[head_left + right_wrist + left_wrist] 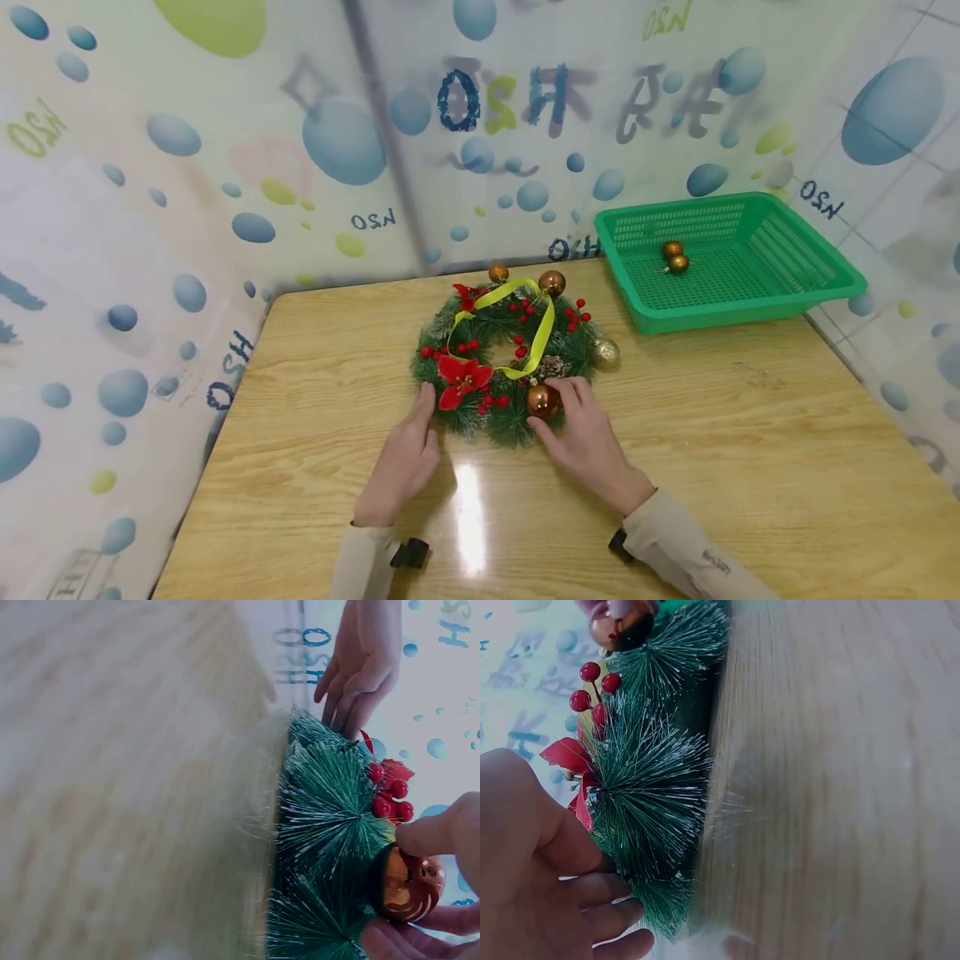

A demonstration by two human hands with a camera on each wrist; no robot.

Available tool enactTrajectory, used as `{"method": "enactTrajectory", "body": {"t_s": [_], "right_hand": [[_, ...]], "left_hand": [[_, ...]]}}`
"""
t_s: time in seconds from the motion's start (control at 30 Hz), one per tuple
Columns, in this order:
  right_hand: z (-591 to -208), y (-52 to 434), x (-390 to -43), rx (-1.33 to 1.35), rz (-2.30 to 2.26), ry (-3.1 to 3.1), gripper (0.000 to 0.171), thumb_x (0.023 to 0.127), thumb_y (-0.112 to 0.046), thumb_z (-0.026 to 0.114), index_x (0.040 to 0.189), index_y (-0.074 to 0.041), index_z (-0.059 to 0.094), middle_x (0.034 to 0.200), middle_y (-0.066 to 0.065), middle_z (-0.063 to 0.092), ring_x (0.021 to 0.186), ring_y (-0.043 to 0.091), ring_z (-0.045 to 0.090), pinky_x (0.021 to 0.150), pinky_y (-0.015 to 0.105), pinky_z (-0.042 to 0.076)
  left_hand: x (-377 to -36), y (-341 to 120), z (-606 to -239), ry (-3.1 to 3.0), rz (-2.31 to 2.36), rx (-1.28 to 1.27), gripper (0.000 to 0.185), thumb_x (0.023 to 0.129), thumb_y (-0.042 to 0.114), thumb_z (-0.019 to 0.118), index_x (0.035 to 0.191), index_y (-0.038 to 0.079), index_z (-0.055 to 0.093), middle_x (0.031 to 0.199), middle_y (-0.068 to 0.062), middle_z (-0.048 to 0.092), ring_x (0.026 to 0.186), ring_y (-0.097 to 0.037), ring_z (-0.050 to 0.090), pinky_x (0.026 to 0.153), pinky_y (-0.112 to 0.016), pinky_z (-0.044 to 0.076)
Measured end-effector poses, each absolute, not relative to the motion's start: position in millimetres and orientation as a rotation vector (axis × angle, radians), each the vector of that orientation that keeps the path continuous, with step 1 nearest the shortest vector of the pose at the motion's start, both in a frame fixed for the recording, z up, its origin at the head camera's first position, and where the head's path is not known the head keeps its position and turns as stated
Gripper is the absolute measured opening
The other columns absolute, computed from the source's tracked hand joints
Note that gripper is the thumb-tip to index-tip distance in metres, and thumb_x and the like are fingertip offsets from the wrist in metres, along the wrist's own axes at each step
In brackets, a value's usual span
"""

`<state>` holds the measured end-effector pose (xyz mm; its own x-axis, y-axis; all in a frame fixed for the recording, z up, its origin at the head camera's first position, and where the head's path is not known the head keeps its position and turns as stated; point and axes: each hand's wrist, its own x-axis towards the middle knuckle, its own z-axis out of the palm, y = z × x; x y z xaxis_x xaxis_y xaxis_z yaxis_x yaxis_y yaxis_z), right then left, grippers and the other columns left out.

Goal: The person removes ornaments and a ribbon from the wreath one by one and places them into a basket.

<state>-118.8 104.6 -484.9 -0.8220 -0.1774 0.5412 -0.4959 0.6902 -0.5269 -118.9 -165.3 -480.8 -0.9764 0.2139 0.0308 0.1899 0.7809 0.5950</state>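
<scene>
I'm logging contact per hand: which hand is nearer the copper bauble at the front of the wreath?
Right. The right hand pinches the copper bauble between thumb and fingers. The left hand touches the wreath rim further left, apart from the bauble.

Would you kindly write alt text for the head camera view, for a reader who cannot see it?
A person's right hand pinches a copper bauble on a green Christmas wreath lying on a wooden table, while the left hand touches the wreath's left edge. A green basket at the table's far right holds two more baubles.
</scene>
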Motion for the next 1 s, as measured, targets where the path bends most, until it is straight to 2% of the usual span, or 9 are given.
{"method": "enactTrajectory", "body": {"t_s": [0.27, 0.63, 1.0], "right_hand": [[-475, 111, -126, 0.523, 0.965, -2.432, 0.057, 0.083, -0.016, 0.083, 0.127, 0.009, 0.056, 0.107, 0.018, 0.063, 0.085, 0.023, 0.065, 0.068, 0.032, 0.061], [-458, 114, -140, 0.508, 1.027, -2.502, 0.050, 0.087, -0.020, 0.080, 0.125, 0.004, 0.060, 0.109, 0.016, 0.067, 0.084, 0.022, 0.066, 0.069, 0.032, 0.060], [-452, 111, -149, 0.529, 1.027, -2.509, 0.047, 0.087, -0.023, 0.078, 0.122, 0.004, 0.062, 0.107, 0.017, 0.067, 0.082, 0.025, 0.066, 0.067, 0.038, 0.060]], "left_hand": [[-119, -165, -482, 2.933, 0.982, 0.345, 0.063, 0.099, 0.004, 0.039, 0.158, -0.004, 0.018, 0.166, -0.018, 0.017, 0.153, -0.034, 0.024, 0.125, -0.048, 0.024], [-119, -166, -481, 2.925, 0.994, 0.332, 0.063, 0.099, 0.003, 0.039, 0.158, -0.004, 0.018, 0.166, -0.018, 0.018, 0.153, -0.035, 0.024, 0.125, -0.049, 0.024], [-121, -166, -481, 2.916, 0.991, 0.325, 0.063, 0.100, 0.006, 0.039, 0.158, -0.003, 0.019, 0.167, -0.016, 0.018, 0.153, -0.035, 0.025, 0.126, -0.048, 0.024]]}}
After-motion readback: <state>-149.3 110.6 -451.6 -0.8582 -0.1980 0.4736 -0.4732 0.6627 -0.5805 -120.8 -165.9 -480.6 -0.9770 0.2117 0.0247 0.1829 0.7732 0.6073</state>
